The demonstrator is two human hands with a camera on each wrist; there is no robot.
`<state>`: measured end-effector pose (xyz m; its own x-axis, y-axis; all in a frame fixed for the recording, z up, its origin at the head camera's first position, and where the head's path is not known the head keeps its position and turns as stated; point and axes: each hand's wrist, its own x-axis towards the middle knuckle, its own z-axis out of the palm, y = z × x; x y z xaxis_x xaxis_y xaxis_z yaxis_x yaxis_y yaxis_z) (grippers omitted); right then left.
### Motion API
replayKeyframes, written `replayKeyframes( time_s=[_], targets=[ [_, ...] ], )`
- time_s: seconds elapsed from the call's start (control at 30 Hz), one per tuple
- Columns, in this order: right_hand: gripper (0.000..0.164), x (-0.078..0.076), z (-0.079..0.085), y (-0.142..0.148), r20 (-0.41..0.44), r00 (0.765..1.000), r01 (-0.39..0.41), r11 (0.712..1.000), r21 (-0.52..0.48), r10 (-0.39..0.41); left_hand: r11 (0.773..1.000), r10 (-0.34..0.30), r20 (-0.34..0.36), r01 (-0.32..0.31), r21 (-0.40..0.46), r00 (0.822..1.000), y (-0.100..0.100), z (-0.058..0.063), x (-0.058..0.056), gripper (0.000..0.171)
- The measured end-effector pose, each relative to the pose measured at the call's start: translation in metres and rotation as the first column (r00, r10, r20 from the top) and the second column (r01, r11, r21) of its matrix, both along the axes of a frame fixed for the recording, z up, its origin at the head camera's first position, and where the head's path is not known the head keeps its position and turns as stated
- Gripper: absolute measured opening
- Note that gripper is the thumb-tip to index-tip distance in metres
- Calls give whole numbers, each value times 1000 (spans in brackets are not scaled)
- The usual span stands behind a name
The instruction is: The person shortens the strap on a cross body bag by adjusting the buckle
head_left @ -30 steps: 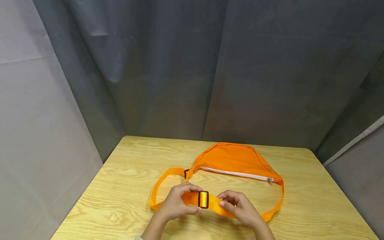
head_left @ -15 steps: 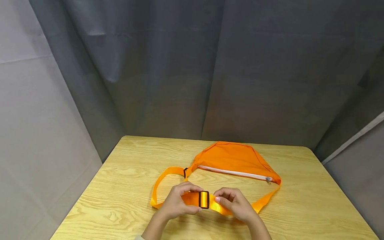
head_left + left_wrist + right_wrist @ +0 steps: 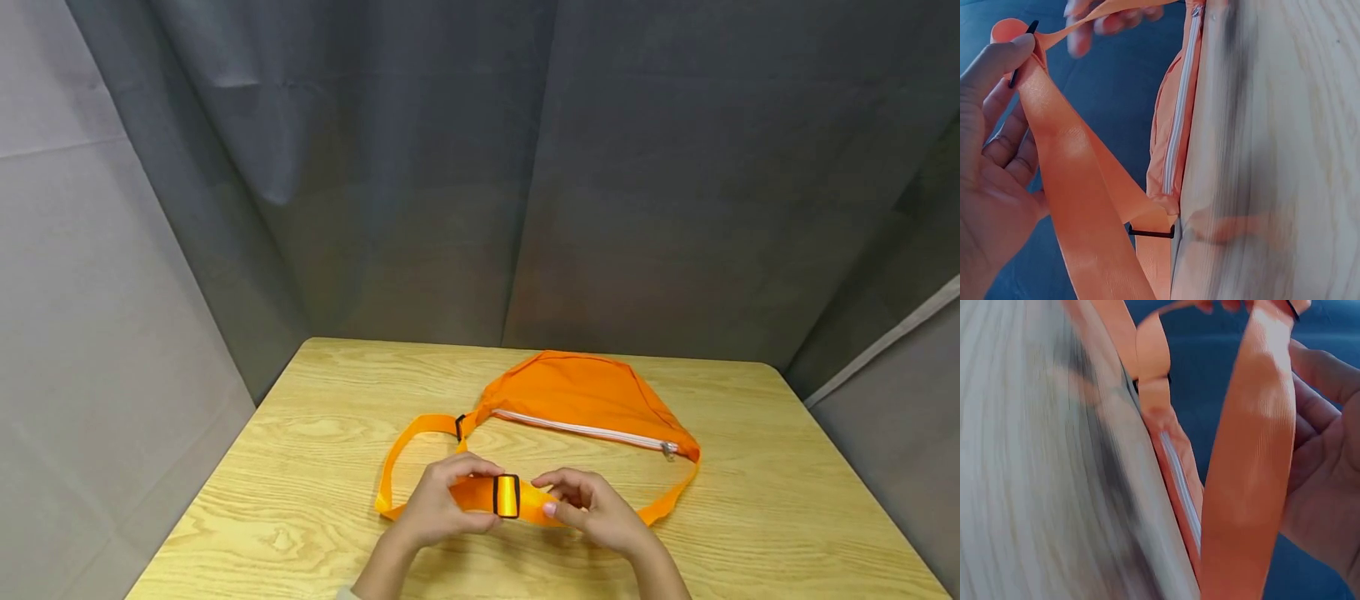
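Observation:
An orange waist bag [image 3: 585, 396] with a white zipper lies on the table, its strap looping toward me. In the head view my left hand [image 3: 446, 504] pinches a black strap slider [image 3: 506, 497] by its top and bottom edges, thumb below and fingers above. The left wrist view has that slider [image 3: 1024, 55] edge-on, thumb against it. To its right, my right hand [image 3: 588, 508] holds the orange strap [image 3: 536, 503] with its thumb on the near face and fingers partly behind. The right wrist view shows the strap [image 3: 1250, 450] hanging down past the right palm.
A second black slider [image 3: 460, 427] joins the strap near the bag's left end. The wooden table [image 3: 300, 500] runs back to a dark grey curtain [image 3: 420, 208]. Pale panels [image 3: 112, 333] stand at both sides.
My right hand slid left along the strap toward the slider, then eased slightly back to the right. The strap on the right was drawn inward. My left hand keeps the slider nearly still.

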<state>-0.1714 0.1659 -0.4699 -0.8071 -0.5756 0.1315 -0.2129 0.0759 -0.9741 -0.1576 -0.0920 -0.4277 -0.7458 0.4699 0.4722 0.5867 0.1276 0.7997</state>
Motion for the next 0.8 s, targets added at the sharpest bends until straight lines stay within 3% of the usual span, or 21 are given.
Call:
replayKeyframes(
  time_s=[0.17,0.37,0.6,0.8],
  targets=[
    [16,1,-4,9,-32,998,51,998,35,-49,1000,3,2,-3,0,1000,-2,2,1,46],
    [14,1,-1,-1,-105,994,27,998,-61,-33,1000,-16,-27,16,22,1000,1,0,1,45],
    [17,-2,5,-20,-72,997,-30,992,-127,21,1000,-25,-14,26,11,1000,3,-4,-2,46],
    [20,-4,6,-22,-43,999,-9,996,-90,5,1000,-7,30,7,-8,1000,2,-7,-3,47]
  ],
)
